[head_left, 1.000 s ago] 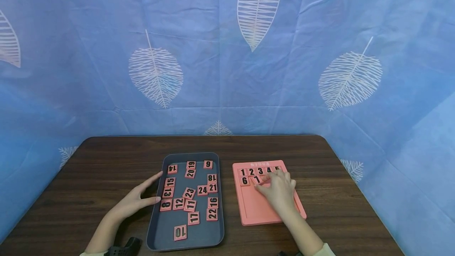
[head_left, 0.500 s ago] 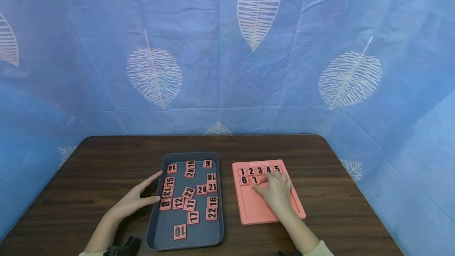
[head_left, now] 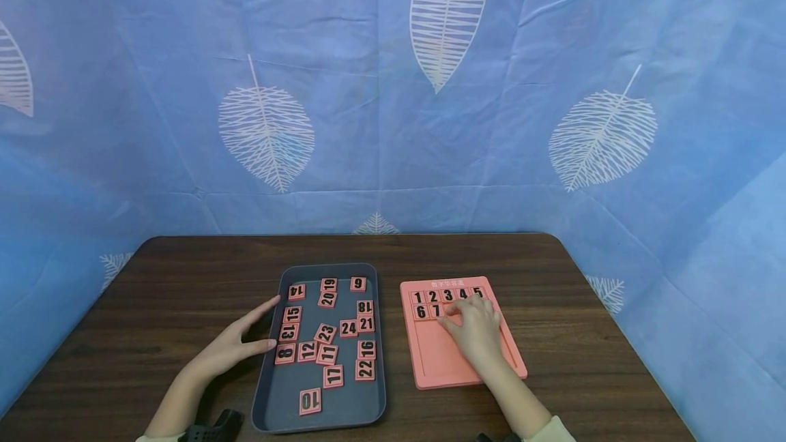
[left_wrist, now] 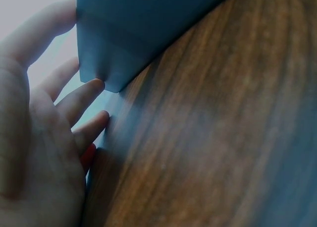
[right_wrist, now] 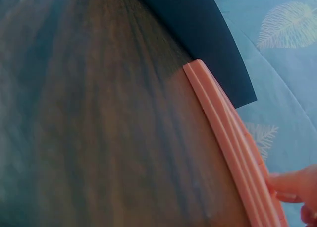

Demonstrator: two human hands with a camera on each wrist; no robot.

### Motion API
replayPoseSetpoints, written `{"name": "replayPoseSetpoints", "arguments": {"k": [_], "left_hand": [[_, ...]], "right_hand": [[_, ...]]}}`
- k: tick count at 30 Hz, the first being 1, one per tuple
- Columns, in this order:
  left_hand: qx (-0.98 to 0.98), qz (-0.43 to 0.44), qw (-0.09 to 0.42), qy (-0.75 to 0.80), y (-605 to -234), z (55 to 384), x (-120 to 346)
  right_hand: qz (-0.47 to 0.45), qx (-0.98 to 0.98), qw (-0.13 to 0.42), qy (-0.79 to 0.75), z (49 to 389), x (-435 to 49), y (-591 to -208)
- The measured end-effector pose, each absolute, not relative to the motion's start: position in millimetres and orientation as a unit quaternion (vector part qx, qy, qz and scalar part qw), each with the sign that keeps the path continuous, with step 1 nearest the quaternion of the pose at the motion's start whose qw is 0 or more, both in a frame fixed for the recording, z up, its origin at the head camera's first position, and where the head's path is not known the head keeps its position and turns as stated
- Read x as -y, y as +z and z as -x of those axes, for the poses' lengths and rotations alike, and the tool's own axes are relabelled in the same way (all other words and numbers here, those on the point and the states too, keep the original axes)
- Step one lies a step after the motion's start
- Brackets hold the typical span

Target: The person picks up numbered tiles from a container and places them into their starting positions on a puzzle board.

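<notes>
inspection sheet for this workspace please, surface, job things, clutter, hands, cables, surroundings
Surface: dark wood-grain table.
Job's things: pink board holds tiles 1 to 6 and tile 7 in its top two rows; grey tray holds loose tiles, many sideways or upside down.
Clutter: nothing seen.
Left hand: fingers touch the tray's left side.
Right hand: over the board, index finger and thumb at tile 7's right side; whether they pinch it cannot be told.
Cables: nothing seen.
Surroundings: blue cloth with white leaf prints behind the table.
</notes>
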State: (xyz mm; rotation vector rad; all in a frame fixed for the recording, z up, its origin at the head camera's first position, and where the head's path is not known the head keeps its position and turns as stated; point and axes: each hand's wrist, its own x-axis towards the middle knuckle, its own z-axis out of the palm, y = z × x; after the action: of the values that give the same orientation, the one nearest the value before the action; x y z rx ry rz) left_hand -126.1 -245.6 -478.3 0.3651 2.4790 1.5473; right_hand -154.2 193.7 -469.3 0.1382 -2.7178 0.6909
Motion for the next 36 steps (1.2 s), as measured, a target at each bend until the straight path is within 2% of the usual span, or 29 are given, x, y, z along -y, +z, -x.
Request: {"name": "replayPoseSetpoints", "arguments": {"k": [6,19,22,28,36], "left_hand": [[-0.84,-0.12,0.1,0.519,-476.6,126.6,245.3],[-0.838,-0.12,0.098,0.523,-481.1,127.3,245.9],[-0.836,-0.124,0.098,0.526,-481.6,127.2,246.4],[-0.838,-0.127,0.096,0.523,-482.1,126.3,246.4],[-0.839,-0.128,0.089,0.521,-484.8,125.9,245.2]], "right_hand": [[-0.072,0.943,0.19,0.264,148.3,-184.7,-447.0],[-0.204,0.907,0.18,0.32,124.1,-123.5,-413.9],[-0.247,0.899,0.164,0.322,119.1,-108.2,-411.8],[-0.314,0.894,0.099,0.304,108.4,-79.0,-407.9],[-0.379,0.887,0.069,0.254,105.1,-41.8,-416.2]]}}
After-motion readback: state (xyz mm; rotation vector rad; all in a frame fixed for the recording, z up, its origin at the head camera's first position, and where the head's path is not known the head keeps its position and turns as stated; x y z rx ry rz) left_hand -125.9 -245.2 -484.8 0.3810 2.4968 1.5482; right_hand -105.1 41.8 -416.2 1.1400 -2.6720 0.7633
